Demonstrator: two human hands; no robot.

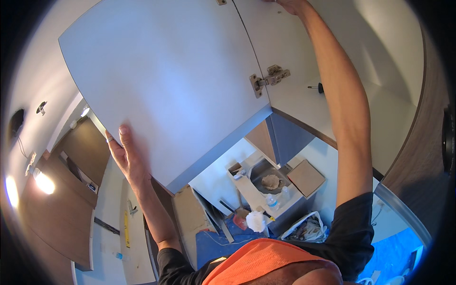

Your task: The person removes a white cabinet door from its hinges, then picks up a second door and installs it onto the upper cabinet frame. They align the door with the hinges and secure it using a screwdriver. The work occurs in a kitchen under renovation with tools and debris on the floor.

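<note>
A white cabinet door (161, 85) swings out wide on the left side. My left hand (129, 159) grips its outer lower edge, thumb on the face towards me and fingers round the rim. A metal hinge (268, 80) joins the door to the cabinet's side panel (275, 38); part of another hinge (221, 2) shows at the top edge. My right hand (293, 5) reaches high inside the cabinet near the side panel, its fingers mostly cut off by the frame. A short screwdriver (317, 88) with a black handle lies on the cabinet floor (297, 102), beside my right forearm.
Below are a sink (263, 173) in a counter, a clear bottle (271, 202), a cardboard-coloured panel (306, 178), a white bag of rubbish (306, 230) and blue floor sheeting (211, 244). Left stand brown cabinets (57, 209), a lit bulb (44, 182) and a yellow level (127, 228).
</note>
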